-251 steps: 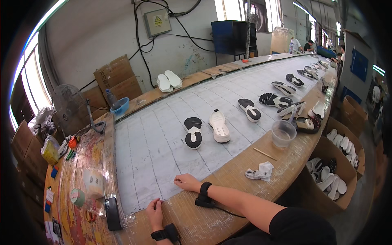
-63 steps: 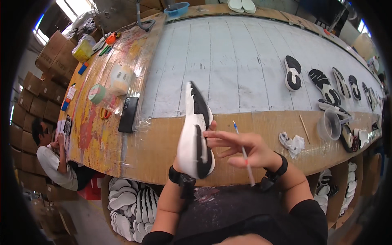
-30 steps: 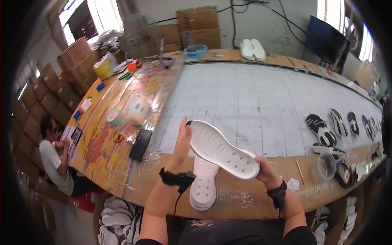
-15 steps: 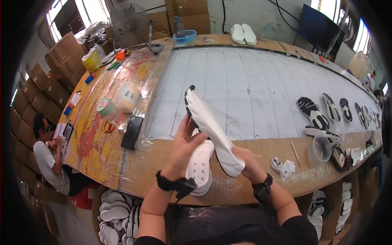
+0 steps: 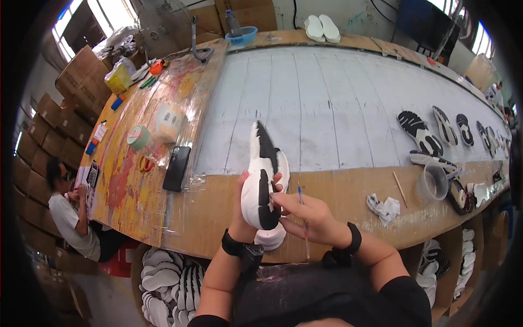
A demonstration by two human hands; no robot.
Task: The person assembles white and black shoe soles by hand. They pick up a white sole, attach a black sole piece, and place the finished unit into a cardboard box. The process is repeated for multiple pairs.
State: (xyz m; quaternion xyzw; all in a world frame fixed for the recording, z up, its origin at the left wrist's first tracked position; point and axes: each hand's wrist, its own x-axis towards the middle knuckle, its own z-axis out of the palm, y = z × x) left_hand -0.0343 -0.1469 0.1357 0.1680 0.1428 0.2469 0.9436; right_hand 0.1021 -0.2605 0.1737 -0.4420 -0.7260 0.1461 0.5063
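We see the left hand gripping a black-and-white sole upright; right hand pinches a thin brush beside the sole.

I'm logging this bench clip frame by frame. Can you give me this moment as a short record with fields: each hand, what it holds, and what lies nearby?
left hand: left hand grips the black-and-white shoe sole from behind, tread facing the camera
right hand: right hand holds a thin brush, fingertips touching the sole
under the sole: a white sole lies on the bench edge
bench: wooden workbench with a pale grey mat
nearby left: black phone, tape roll
nearby right: clear plastic cup, crumpled rag, row of soles
other person: seated at far left
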